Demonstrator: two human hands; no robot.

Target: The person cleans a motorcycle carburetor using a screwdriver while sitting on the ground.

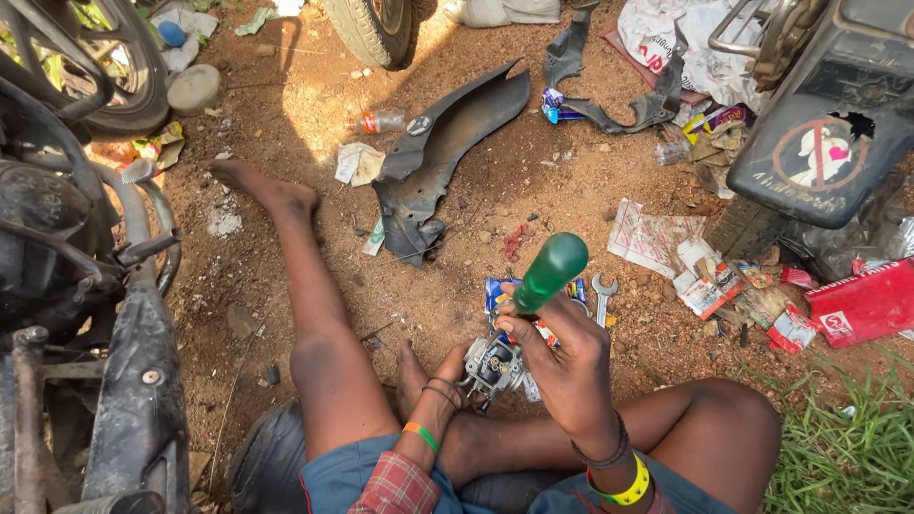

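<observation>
Metal carburettor sat low between the legs — left hand closed around its body. Right hand gripped a green screwdriver tight. Probably dense, rigid, oily — best held by its casting.

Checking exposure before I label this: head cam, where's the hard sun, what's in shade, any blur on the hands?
Head view: hard sun on the dirt at top centre, around the black fender panel; the lower part, with the legs, lies in softer shade. The right hand on the green screwdriver handle and the left hand at the metal carburettor look sharp. Edges bow slightly.
</observation>
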